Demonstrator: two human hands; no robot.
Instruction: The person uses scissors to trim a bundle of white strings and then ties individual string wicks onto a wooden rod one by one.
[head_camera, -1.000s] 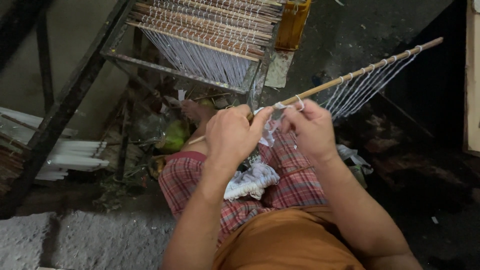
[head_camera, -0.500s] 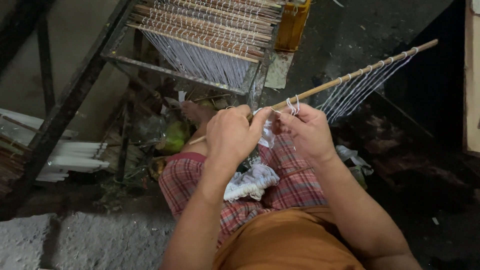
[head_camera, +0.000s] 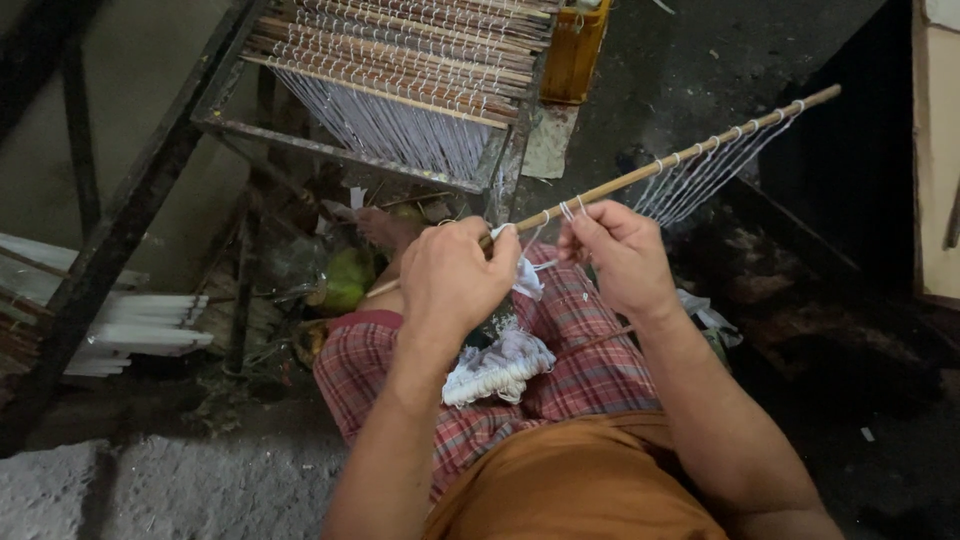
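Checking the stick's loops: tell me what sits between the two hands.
Head view: between left hand and right hand, a short stretch of stick with white thread loops.

White thread loops (head_camera: 690, 180) were seen on a tan stick (head_camera: 660, 165); red-checked cloth (head_camera: 560, 370), an orange shirt (head_camera: 560, 480) and a yellow container (head_camera: 572, 50) were noted.

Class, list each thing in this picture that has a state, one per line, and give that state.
Left hand: closed around the stick.
Right hand: fingertips pinching white thread at the stick.
Wooden stick: held slanted, white loops knotted along its far half.
White thread loops: hanging down from the stick.
White thread bundle: bunched on the checked cloth over the lap.
Rack of sticks: stacked flat, threads hanging beneath.
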